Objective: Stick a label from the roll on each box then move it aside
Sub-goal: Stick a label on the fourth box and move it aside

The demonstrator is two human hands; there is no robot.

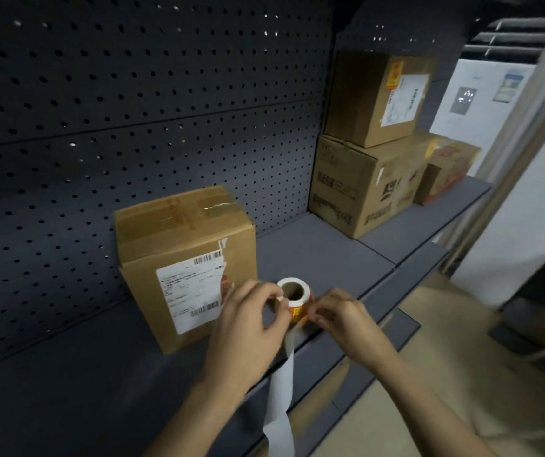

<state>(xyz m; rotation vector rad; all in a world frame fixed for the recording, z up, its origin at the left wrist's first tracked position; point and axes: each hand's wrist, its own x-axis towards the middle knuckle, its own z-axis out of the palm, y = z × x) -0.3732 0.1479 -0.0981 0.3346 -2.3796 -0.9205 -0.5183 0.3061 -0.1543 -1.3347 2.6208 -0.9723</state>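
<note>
A label roll (294, 295) with a cardboard core and orange-red stickers is held over the shelf's front edge. My left hand (254, 319) grips its left rim with thumb and fingers. My right hand (340, 315) pinches at the roll's right side, where an orange label shows. A white strip of backing paper (281, 394) hangs down from the roll between my forearms. Just left of the roll stands a taped cardboard box (178, 255) with a white shipping label on its front.
The dark shelf (317, 252) is backed by a perforated panel (132, 103). At the far right a stack of two cardboard boxes (368, 143) carries labels, with a smaller box (449, 173) beside it. A lower shelf edge (396, 324) juts out below.
</note>
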